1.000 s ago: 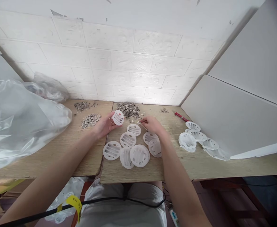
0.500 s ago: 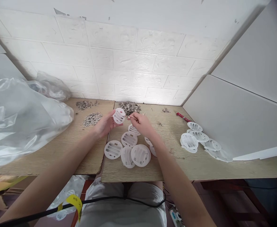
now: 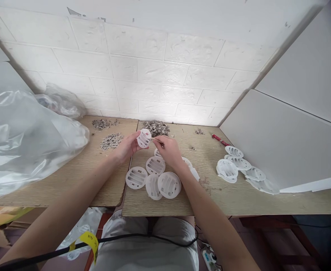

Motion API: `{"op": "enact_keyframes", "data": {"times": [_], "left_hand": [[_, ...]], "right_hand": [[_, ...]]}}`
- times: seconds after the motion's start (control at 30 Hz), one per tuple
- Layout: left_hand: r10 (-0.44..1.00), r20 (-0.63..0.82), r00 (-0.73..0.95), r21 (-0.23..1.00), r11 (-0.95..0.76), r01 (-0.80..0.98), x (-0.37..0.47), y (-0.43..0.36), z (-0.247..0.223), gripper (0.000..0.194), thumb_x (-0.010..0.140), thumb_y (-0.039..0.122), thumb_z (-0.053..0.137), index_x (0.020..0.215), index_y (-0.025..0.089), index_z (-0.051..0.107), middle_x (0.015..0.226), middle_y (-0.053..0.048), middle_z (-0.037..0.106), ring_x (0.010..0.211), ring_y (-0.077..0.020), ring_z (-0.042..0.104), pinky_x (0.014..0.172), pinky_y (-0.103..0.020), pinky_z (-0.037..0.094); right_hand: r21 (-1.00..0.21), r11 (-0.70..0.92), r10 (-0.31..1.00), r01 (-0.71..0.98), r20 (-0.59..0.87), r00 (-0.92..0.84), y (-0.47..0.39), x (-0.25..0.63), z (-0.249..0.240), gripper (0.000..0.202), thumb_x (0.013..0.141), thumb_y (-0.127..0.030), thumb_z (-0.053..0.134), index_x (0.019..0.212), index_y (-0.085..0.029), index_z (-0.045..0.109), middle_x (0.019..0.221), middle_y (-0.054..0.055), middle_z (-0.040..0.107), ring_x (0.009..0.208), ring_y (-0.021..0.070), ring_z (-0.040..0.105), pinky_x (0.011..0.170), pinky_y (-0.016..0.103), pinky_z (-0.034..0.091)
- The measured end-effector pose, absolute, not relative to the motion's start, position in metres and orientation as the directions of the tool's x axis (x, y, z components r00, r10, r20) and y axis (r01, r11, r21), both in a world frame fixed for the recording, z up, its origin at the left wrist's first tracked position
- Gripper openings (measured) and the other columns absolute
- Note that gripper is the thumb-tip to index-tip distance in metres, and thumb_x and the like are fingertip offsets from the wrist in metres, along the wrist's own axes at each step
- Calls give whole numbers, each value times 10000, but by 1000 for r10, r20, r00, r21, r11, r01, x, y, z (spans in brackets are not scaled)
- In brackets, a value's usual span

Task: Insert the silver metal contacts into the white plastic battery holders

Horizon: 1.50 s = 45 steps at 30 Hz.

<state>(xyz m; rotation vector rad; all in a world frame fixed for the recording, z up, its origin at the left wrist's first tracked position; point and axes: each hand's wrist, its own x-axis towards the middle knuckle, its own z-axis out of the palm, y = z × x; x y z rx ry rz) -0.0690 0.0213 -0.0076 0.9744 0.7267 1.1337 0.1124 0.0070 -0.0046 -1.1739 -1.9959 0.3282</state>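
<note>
My left hand (image 3: 129,146) grips a round white plastic battery holder (image 3: 144,138) by its edge, its slotted face tilted toward me. At the disc's right rim my right hand (image 3: 167,149) is closed in a pinch on a thin, slender tool, too small to name surely; its tip meets the disc's edge. Below the hands several more white discs lie on the table, among them a large one (image 3: 169,185) and one at the left (image 3: 136,177). My right forearm partly covers others. Just behind the held disc is a heap of small metal clips (image 3: 155,128).
Smaller piles of metal pieces (image 3: 111,141) lie on the left table section. A large clear plastic bag (image 3: 38,139) fills the far left. On the right are stacked white discs (image 3: 226,170) and a red-handled tool (image 3: 220,140) beside a grey panel (image 3: 284,131). A white brick-pattern wall stands behind.
My right hand has come in toward the held disc, so the thin tool's tip now reaches its right edge. My right forearm has shifted left, uncovering more discs. The view has moved slightly.
</note>
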Motion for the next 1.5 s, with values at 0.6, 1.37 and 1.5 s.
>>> {"op": "enact_keyframes", "data": {"times": [0.6,1.37,1.5], "left_hand": [[946,87,312,939,27,-344,-71,18,-11,395,838,478,616,927,106,712,977,-156,729,954,-259,680,831,-385,571],[947,125,295,984,-81,-156,-65,8,-13,433,736,548,691,865,141,764,873,-107,744,790,-228,677,766,-337,552],[953,85,292,985,-35,-171,-66,9,-14,369,781,490,674,859,138,753,881,-110,740,804,-220,680,750,-316,548]], "right_hand": [[-514,568,805,642,508,-305,7,115,-4,229,928,-217,508,739,-164,627,743,37,636,677,144,526,622,254,348],[-391,581,789,714,484,-378,9,116,-11,330,943,-250,475,622,-183,512,646,27,550,598,138,447,573,263,298],[-406,574,803,711,450,-391,9,113,-12,333,944,-269,465,621,-188,492,644,25,544,586,136,436,568,265,297]]}}
